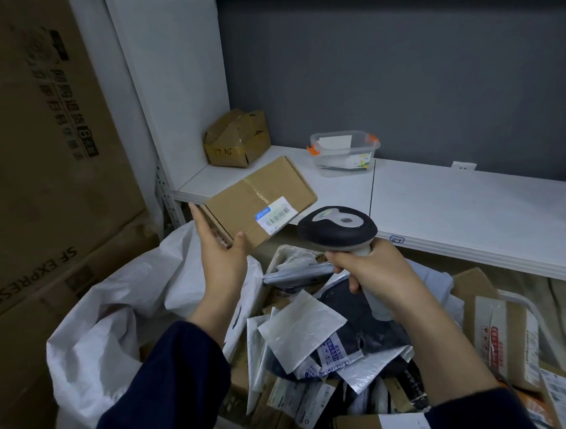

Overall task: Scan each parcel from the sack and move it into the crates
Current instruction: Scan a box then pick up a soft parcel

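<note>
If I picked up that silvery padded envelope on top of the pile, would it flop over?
Probably a little: the silvery envelope looks thin and creased, so it should bend. It seems flat, so likely light. Its shiny skin may slip.

"SF EXPRESS" on big left carton; "…36" handwritten on shelf box; parcel label blurred.

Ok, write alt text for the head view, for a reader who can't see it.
A person's left hand holds a flat cardboard parcel label-up while the right hand aims a handheld scanner at its barcode label. Below lie a white sack and a heap of mailers; behind, a white shelf carries a taped box and a clear tub.
</note>
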